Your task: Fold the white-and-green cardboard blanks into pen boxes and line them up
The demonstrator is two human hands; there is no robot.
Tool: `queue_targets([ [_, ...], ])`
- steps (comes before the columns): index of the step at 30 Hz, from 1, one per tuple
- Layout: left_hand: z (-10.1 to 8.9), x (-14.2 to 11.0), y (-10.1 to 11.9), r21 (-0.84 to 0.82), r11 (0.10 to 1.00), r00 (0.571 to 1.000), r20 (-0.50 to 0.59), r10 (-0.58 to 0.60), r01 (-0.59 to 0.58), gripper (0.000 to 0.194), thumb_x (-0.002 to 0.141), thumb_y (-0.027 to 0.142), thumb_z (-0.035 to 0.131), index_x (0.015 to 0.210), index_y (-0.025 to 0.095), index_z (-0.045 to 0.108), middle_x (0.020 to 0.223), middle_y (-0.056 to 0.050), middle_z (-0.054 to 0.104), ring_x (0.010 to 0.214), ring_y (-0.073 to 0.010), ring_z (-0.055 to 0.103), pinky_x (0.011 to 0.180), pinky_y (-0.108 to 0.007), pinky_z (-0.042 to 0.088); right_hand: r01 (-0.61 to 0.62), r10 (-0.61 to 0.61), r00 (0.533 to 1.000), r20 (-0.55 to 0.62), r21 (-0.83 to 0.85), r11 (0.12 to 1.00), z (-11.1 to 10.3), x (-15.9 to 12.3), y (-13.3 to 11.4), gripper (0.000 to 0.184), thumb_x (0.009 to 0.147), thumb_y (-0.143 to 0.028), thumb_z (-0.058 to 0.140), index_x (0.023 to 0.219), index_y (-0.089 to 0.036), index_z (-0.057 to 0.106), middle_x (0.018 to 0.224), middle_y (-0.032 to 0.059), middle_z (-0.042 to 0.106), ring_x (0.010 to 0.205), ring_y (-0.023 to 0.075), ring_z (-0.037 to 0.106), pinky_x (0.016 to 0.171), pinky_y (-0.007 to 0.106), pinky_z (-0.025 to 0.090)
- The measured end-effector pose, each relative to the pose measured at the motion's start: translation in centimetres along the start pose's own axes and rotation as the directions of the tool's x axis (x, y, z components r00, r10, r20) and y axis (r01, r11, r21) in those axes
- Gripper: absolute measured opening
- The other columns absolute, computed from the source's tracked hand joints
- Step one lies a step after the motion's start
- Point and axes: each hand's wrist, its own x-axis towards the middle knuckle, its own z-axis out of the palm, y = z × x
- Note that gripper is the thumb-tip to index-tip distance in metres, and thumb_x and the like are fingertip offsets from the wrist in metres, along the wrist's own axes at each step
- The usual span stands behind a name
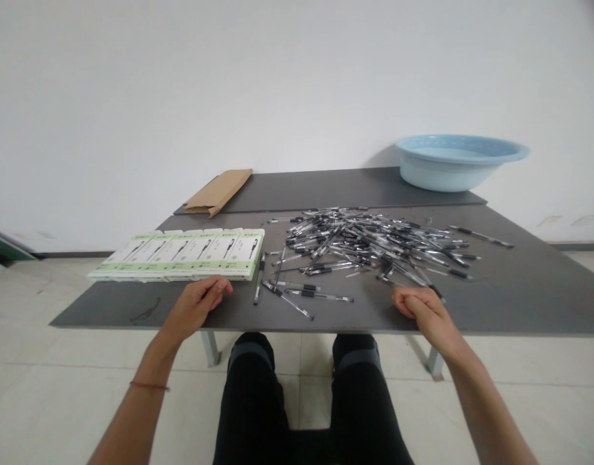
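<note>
My left hand (197,307) rests loosely curled on the near part of the table, just in front of a row of white and green flat boxes (190,250) printed with a pen picture. No object shows in its fingers. On the right, my right hand (420,307) is closed in a fist at the near edge of a big heap of clear pens with black grips (359,239), and nothing shows in it. Between my hands lie several loose pens (320,295), apart from the heap.
A dark grey table (510,290) spans the view, its near edge above my knees. At the back left lies a brown paper envelope or bag (219,190). A light blue plastic basin (446,171) stands at the back right, before a white wall (297,84).
</note>
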Motion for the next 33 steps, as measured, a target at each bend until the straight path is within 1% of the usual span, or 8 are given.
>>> queue_targets([
  [9, -0.02, -0.04, 0.12, 0.004, 1.000, 1.000, -0.001, -0.006, 0.006, 0.047, 0.101, 0.057, 0.046, 0.088, 0.018, 0.067, 0.055, 0.005, 0.046, 0.050, -0.0125, 0.041, 0.051, -0.023, 0.029, 0.008, -0.008, 1.000, 0.001, -0.006, 1.000, 0.00, -0.01, 0.12, 0.031, 0.089, -0.024, 0.039, 0.059, -0.024, 0.034, 0.056, -0.0031, 0.032, 0.054, 0.0154, 0.032, 0.056, 0.033, 0.022],
  [16, -0.05, -0.01, -0.03, -0.008, 1.000, 1.000, 0.005, -0.008, 0.008, 0.047, 0.101, 0.057, 0.046, 0.088, 0.017, 0.067, 0.055, 0.006, 0.043, 0.050, -0.0124, 0.039, 0.051, -0.023, 0.028, 0.008, -0.008, 1.000, -0.007, -0.008, 1.000, 0.00, -0.02, 0.09, 0.031, 0.089, -0.023, 0.040, 0.059, -0.023, 0.034, 0.056, -0.0027, 0.033, 0.054, 0.0157, 0.033, 0.056, 0.033, 0.023],
  [24, -0.06, 0.07, 0.03, 0.000, 1.000, 1.000, -0.001, 0.000, 0.000, 0.045, 0.102, 0.056, 0.046, 0.088, 0.018, 0.067, 0.055, 0.005, 0.044, 0.050, -0.0128, 0.041, 0.051, -0.023, 0.029, 0.000, 0.000, 1.000, -0.002, -0.004, 1.000, 0.01, 0.04, 0.06, 0.030, 0.088, -0.023, 0.041, 0.058, -0.023, 0.034, 0.056, -0.0025, 0.032, 0.054, 0.0157, 0.032, 0.056, 0.033, 0.022],
  [33, -0.07, 0.03, 0.04, -0.005, 1.000, 1.000, 0.006, -0.005, 0.005, 0.047, 0.102, 0.057, 0.046, 0.088, 0.018, 0.067, 0.055, 0.006, 0.042, 0.050, -0.0124, 0.039, 0.051, -0.023, 0.028, -0.003, 0.003, 1.000, -0.009, -0.003, 1.000, 0.09, -0.05, -0.08, 0.031, 0.089, -0.024, 0.041, 0.058, -0.023, 0.034, 0.056, -0.0028, 0.032, 0.054, 0.0156, 0.032, 0.056, 0.033, 0.022],
])
